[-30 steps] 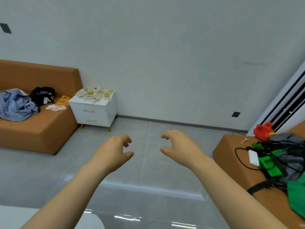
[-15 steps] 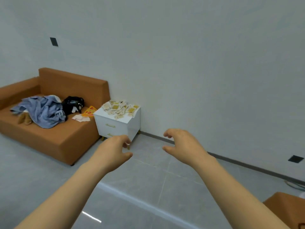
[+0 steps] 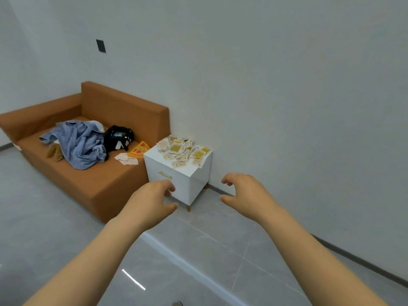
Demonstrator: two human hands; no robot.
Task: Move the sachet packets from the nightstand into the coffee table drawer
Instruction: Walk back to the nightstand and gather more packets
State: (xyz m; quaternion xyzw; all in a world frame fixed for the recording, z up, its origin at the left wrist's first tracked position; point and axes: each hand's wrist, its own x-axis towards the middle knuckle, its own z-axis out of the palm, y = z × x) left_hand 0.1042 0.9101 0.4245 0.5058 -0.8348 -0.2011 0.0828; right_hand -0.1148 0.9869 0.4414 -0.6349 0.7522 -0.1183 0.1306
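Sachet packets (image 3: 184, 151) lie heaped loose on the white nightstand (image 3: 187, 177), judged light, thin and slippery, best pinched by edges or scooped; left hand (image 3: 152, 202) and right hand (image 3: 245, 193) both spread, empty, well short.

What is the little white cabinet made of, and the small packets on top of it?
The cabinet looks like painted wood or board: smooth, slightly glossy white faces, gold handles and feet, probably metal. The packets look like paper or thin foil: flat, pale, crinkled edges, some with yellow squares. Too small to tell which.
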